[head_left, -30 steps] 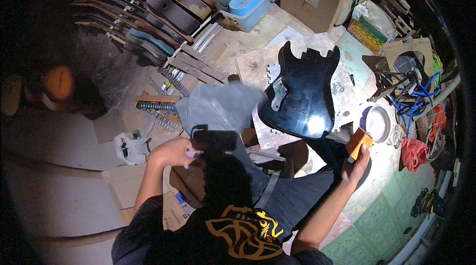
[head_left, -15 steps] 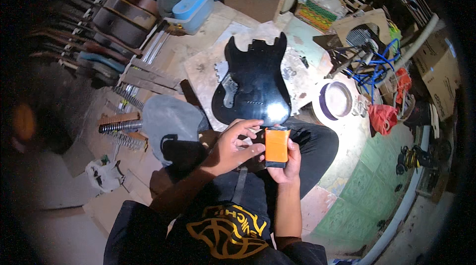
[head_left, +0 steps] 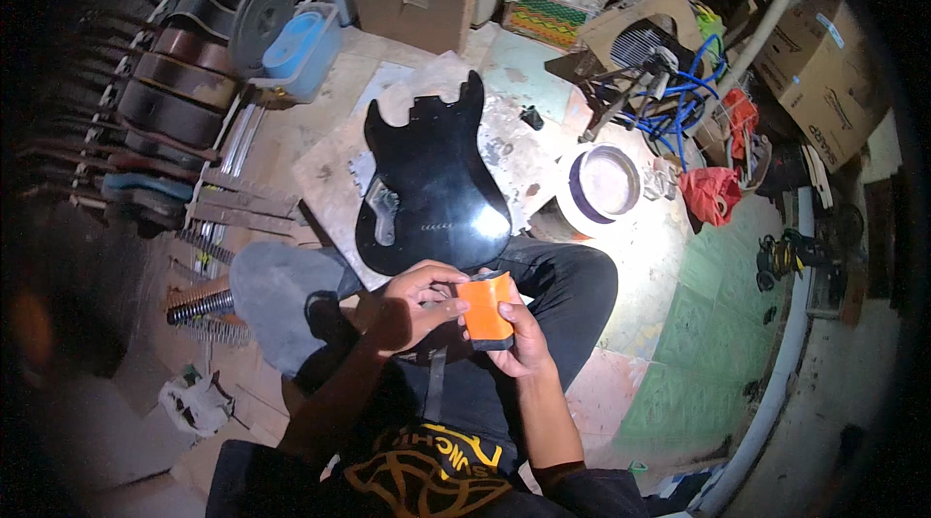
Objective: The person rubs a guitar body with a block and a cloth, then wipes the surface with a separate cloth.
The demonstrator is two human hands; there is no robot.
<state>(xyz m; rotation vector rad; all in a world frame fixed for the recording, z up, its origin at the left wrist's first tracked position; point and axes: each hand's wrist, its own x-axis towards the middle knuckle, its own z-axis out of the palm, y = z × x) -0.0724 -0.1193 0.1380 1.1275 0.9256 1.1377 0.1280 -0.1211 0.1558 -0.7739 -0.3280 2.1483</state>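
My right hand [head_left: 527, 341] grips a dark block wrapped in an orange sheet [head_left: 487, 311], thumb along its right side. Over its left edge close the thumb and fingers of my left hand [head_left: 415, 305], pinching the sheet near the upper corner. Black ends of the block show above and below the orange. Just beyond my hands a glossy black electric guitar body [head_left: 441, 178] lies face up, with an open cavity on its left and a row of small holes. What the fingers do behind the block is hidden.
A pale board [head_left: 325, 164] lies under the guitar body. Right of it stands a round basin [head_left: 609, 184]; blue hose [head_left: 693, 96] and red cloth [head_left: 710, 195] lie beyond. Guitars [head_left: 170, 91] line the left. A blue tub [head_left: 305, 52] stands at the back. My legs are folded beneath my hands.
The whole view has shifted, so the scene sits farther left. My left fingers have closed in on the block's edge. The block now tilts slightly, still in my right hand.
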